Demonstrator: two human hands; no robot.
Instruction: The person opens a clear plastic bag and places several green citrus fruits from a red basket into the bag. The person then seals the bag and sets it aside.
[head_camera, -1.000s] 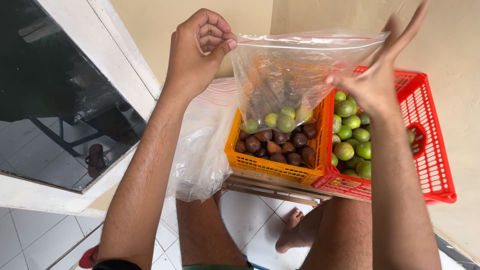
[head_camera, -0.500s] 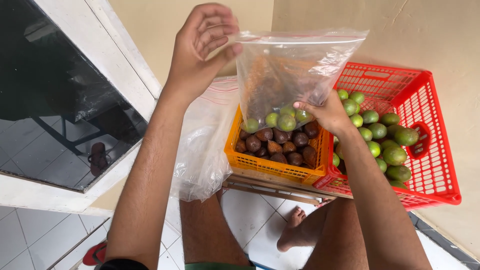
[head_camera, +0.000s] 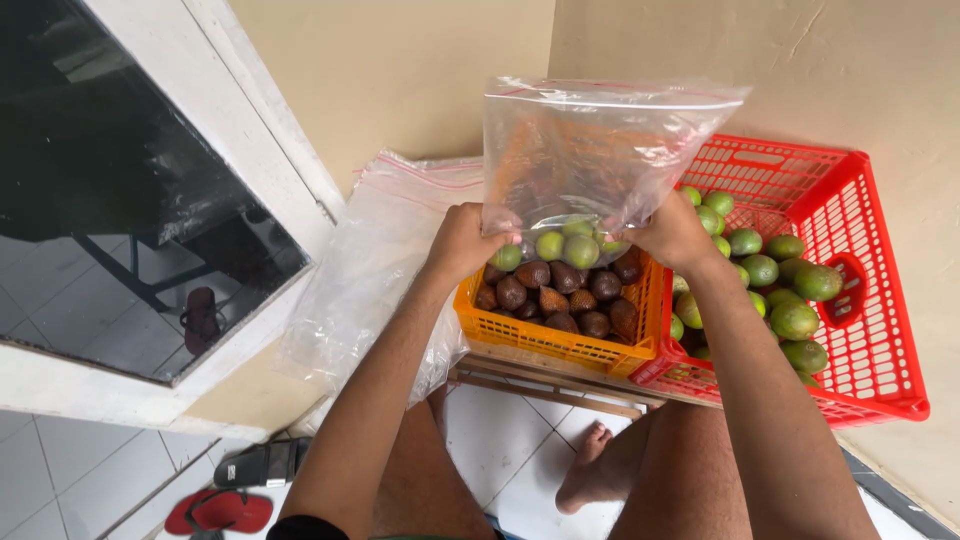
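Fingers of both hands pinch the lower corners of a clear plastic bag (head_camera: 590, 150), holding it upright so its open mouth stands above them. The left hand (head_camera: 462, 245) grips the bag's left bottom corner; the right hand (head_camera: 675, 232) grips the right one. Between the fingers, a few green fruits (head_camera: 565, 245) sag at the bag's bottom, their weight keeping it taut. Just below the fingers sits an orange basket (head_camera: 550, 340) of brown scaly fruits (head_camera: 560, 295). Right of the right hand stands a red basket (head_camera: 860, 300) of green fruits. Left of the left hand, spare clear bags (head_camera: 370, 270) drape over a ledge.
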